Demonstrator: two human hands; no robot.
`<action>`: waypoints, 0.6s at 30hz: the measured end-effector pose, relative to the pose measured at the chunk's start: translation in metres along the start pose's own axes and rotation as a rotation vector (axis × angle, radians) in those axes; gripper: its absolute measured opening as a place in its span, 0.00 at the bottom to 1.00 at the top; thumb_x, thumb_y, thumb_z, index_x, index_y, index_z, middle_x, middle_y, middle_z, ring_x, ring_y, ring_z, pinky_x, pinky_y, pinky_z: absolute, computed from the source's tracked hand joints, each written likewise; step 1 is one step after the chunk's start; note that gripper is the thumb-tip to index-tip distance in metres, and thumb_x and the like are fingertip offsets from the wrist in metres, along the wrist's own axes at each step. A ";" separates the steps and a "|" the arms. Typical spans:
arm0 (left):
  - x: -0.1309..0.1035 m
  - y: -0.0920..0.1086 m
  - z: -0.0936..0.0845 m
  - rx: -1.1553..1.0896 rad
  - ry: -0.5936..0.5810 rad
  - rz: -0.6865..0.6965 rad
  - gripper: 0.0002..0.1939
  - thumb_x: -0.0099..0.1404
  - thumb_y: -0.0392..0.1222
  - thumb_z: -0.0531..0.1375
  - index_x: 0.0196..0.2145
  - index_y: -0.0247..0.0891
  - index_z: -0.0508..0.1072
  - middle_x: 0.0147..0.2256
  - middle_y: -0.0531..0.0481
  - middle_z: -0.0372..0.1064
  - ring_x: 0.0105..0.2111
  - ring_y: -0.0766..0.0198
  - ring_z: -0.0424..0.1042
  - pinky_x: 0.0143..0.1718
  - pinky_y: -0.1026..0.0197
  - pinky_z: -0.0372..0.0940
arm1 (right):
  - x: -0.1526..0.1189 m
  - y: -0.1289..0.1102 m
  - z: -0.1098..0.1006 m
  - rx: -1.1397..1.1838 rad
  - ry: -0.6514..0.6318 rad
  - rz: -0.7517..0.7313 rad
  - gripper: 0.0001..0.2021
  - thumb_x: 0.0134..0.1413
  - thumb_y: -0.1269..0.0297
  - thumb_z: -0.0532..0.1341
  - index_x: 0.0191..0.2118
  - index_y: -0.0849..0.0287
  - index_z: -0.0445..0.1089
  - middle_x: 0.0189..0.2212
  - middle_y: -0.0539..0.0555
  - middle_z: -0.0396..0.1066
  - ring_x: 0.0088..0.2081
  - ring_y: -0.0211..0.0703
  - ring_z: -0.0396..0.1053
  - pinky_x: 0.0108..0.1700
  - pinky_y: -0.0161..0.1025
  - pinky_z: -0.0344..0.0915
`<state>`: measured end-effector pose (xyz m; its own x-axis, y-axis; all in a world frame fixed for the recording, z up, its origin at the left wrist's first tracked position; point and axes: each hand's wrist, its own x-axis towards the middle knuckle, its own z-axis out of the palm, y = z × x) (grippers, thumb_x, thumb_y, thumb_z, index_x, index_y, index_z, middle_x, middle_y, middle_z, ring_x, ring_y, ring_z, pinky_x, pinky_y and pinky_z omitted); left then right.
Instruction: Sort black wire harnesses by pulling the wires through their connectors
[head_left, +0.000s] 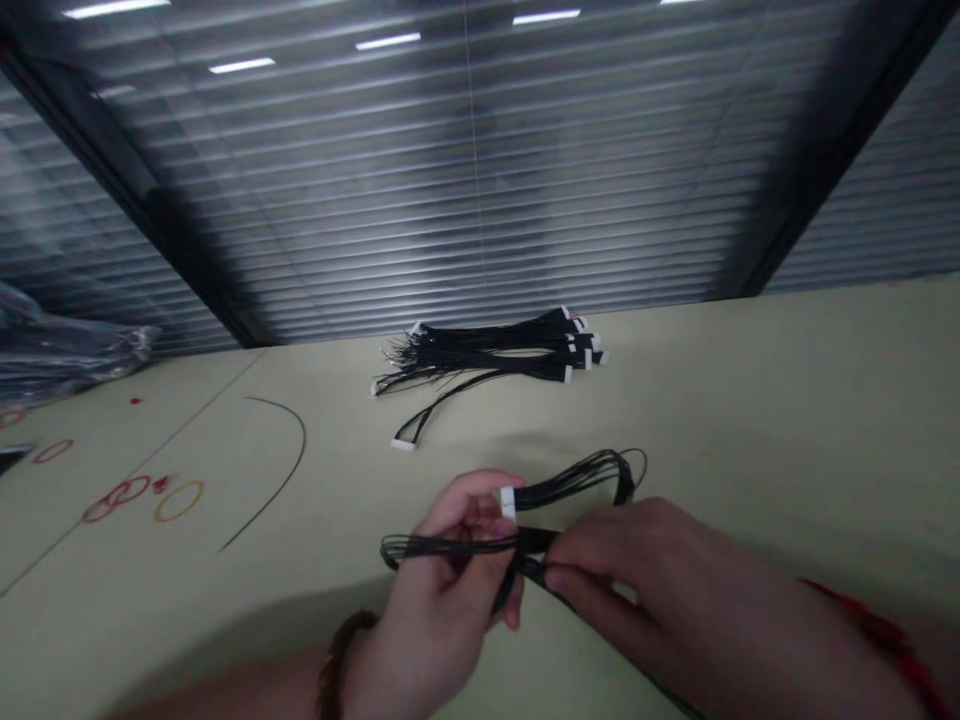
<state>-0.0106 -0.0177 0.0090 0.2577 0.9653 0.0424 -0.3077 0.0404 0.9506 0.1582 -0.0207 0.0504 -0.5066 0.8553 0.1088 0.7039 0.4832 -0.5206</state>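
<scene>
A black wire harness [574, 480] with a white connector [508, 503] is held between my two hands above the table. My left hand [457, 590] is closed around the looped wires, and the connector stands up by its fingertips. Close on the right, my right hand [645, 570] pinches a dark strand or strip against the bundle, its fingertips almost touching the left thumb. Part of the harness is hidden behind the fingers. Farther back lies a pile of similar black wire harnesses [495, 350] with white connectors at their ends.
On the left of the table [787, 420] lie a single curved black wire [300, 450], a yellow rubber band [178, 502] and several red bands [127, 490]. Clear plastic bags [67, 350] rest at the far left. A window with blinds [480, 180] borders the back edge.
</scene>
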 end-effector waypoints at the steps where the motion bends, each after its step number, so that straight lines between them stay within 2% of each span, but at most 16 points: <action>1: 0.000 0.000 0.000 -0.005 -0.008 -0.002 0.07 0.63 0.39 0.58 0.40 0.40 0.67 0.21 0.61 0.59 0.14 0.78 0.59 0.14 0.76 0.55 | 0.002 0.001 -0.001 0.053 -0.042 0.010 0.11 0.54 0.70 0.55 0.25 0.54 0.72 0.20 0.43 0.69 0.22 0.30 0.63 0.26 0.30 0.53; 5: 0.000 -0.002 0.000 -0.005 -0.012 0.001 0.08 0.63 0.37 0.57 0.41 0.39 0.66 0.20 0.61 0.59 0.14 0.78 0.59 0.15 0.75 0.55 | 0.005 0.006 -0.006 0.153 -0.172 0.054 0.14 0.57 0.67 0.53 0.24 0.56 0.71 0.17 0.43 0.62 0.20 0.27 0.54 0.23 0.28 0.48; 10: 0.001 0.000 0.002 0.007 -0.006 -0.010 0.08 0.63 0.37 0.57 0.41 0.38 0.65 0.19 0.61 0.59 0.14 0.77 0.58 0.14 0.75 0.54 | 0.007 0.009 -0.009 0.166 -0.156 0.056 0.15 0.59 0.64 0.53 0.24 0.57 0.70 0.16 0.44 0.60 0.20 0.28 0.52 0.22 0.27 0.47; 14: 0.003 0.004 0.003 0.025 0.033 -0.051 0.08 0.62 0.36 0.57 0.40 0.37 0.65 0.19 0.61 0.59 0.14 0.77 0.58 0.14 0.74 0.54 | 0.004 0.006 -0.007 0.145 -0.106 0.037 0.15 0.59 0.67 0.52 0.24 0.57 0.70 0.17 0.44 0.62 0.20 0.29 0.56 0.23 0.28 0.50; 18: 0.005 0.004 0.002 0.028 0.078 -0.061 0.08 0.61 0.36 0.57 0.40 0.38 0.65 0.20 0.60 0.60 0.14 0.77 0.59 0.14 0.74 0.53 | -0.001 0.002 -0.006 0.017 0.063 -0.007 0.11 0.56 0.72 0.53 0.27 0.56 0.70 0.23 0.46 0.69 0.24 0.33 0.64 0.27 0.31 0.56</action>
<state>-0.0085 -0.0137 0.0134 0.2028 0.9784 -0.0390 -0.2679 0.0937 0.9589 0.1629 -0.0196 0.0544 -0.4787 0.8622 0.1654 0.6917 0.4864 -0.5338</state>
